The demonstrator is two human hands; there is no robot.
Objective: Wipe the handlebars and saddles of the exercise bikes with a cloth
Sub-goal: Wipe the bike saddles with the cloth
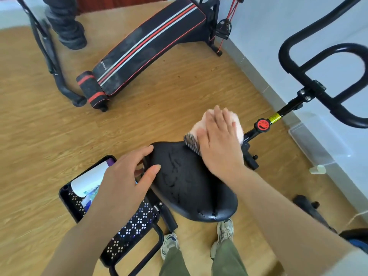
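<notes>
Two hands are at work. At the far left a phone (87, 182) lies on a patterned stool (129, 232), just beside the left hand (127, 176). The fingers of this hand are nearly straight; they rest on the left edge of the saddle (185, 180) and grip nothing, so a slip could knock the phone down. The black saddle has cracks in its cover. On its front end the right hand (219, 142) lies flat, fingers straight, and presses the pink cloth (238, 124) without curling round it. Part of the cloth hangs past the nose, so I think a long forward stroke may drop it to the floor. Its striped edge may also catch in the cracks. The handlebars (283, 54) stand well apart at the right.
</notes>
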